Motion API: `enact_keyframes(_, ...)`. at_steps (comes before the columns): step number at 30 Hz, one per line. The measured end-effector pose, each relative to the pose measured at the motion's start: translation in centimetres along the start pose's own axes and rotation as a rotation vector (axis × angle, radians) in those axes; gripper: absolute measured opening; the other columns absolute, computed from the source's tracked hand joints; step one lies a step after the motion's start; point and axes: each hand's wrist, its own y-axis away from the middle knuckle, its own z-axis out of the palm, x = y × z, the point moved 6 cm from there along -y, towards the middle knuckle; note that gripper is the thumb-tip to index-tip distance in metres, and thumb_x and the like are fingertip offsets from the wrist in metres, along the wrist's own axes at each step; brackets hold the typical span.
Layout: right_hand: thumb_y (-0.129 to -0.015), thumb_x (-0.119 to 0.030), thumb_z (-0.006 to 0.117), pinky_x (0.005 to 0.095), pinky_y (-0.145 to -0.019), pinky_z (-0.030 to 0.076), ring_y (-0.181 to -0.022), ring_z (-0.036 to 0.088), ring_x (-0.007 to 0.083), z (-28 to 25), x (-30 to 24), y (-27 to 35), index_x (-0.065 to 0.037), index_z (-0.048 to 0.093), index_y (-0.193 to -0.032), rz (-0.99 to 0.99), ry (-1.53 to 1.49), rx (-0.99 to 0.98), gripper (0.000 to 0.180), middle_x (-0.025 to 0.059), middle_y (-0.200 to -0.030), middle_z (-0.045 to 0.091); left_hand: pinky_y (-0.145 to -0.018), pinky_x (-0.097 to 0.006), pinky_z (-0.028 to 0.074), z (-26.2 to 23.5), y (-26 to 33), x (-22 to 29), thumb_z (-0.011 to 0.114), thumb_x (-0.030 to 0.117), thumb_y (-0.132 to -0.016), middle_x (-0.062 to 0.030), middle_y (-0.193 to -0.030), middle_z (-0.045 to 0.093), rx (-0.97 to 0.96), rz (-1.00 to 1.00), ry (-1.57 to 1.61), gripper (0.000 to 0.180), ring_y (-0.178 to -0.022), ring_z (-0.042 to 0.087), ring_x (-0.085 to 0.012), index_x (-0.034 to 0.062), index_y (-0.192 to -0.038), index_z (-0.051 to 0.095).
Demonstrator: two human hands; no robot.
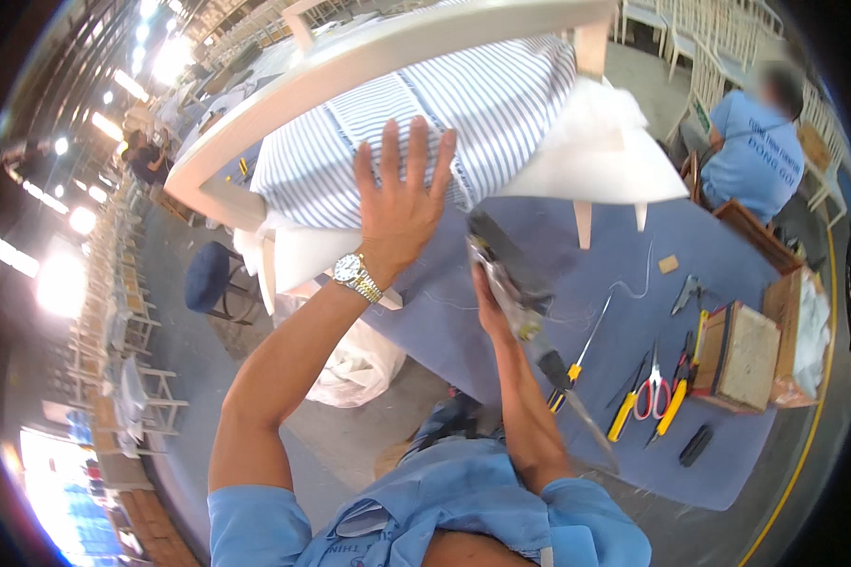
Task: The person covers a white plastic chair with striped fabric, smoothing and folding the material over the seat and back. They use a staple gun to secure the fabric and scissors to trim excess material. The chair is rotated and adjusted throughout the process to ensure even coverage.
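Observation:
A wooden chair frame (369, 68) in pale wood stands before me, with a blue-and-white striped seat cushion (515, 99) inside it. My left hand (402, 203) lies flat on the striped fabric, fingers spread, a watch on its wrist. In my right hand (489, 302) is a dark staple gun (506, 250), blurred, its nose close to the cushion's front edge. The fingers around its handle are mostly hidden behind the tool. White padding (610, 142) sticks out from under the cushion on the right.
On the blue-covered table (719, 472) lie a screwdriver (577, 371), scissors (652, 392), yellow-handled cutters (673, 411) and a black piece (696, 444). Boxes (739, 359) stand at the right edge. A person in blue (752, 146) sits far right. A blue stool (208, 277) stands left.

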Motion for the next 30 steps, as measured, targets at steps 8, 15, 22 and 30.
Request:
enact_keyframes(8,-0.096,-0.019,0.067,0.0412,-0.08,0.062,-0.099,0.069,0.0295,-15.3,7.6,10.5,-0.007,0.055,-0.137,0.547,-0.704,0.718,0.045,0.0121,-0.121,0.065,-0.116,-0.064,0.029,-2.6,-0.5,-0.4,0.079,0.038,-0.082,-0.0208,-0.156,0.042,-0.049,-0.033,0.153,0.09,-0.146,0.036,-0.0454,0.0158,-0.159,0.037)
enact_keyframes(15,-0.097,-0.036,0.068,0.0388,-0.075,0.063,-0.09,0.072,0.0302,-23.7,15.0,9.3,-0.003,0.059,-0.125,0.462,-0.944,0.929,0.044,0.0138,-0.107,0.068,-0.116,-0.056,0.036,-7.6,0.5,-1.8,0.074,0.039,-0.089,-0.0192,-0.147,0.053,0.069,0.013,0.579,0.064,-0.138,0.049,-0.0364,0.0118,-0.144,0.055)
enact_keyframes(22,-0.098,-0.033,0.068,0.0335,-0.076,0.059,-0.088,0.071,0.0231,-23.5,11.9,10.5,0.0,0.062,-0.121,0.66,-0.241,0.314,0.041,0.0113,-0.107,0.07,-0.096,-0.042,0.053,-14.8,7.5,-15.5,0.078,0.029,-0.087,-0.0208,-0.13,0.064,0.667,-0.143,0.66,0.048,-0.117,0.064,-0.0382,0.0101,-0.13,0.069)
enact_keyframes(30,-0.101,-0.015,0.06,0.0325,-0.071,0.057,-0.08,0.069,0.0214,3.2,-14.6,2.4,0.004,0.067,-0.109,-0.225,0.262,0.17,0.022,0.0142,-0.096,0.071,-0.097,-0.045,0.052,-5.1,4.9,-24.1,0.08,0.03,-0.088,-0.0263,-0.141,0.057,0.57,0.157,1.37,0.077,-0.12,0.062,-0.0428,0.0099,-0.153,0.044)
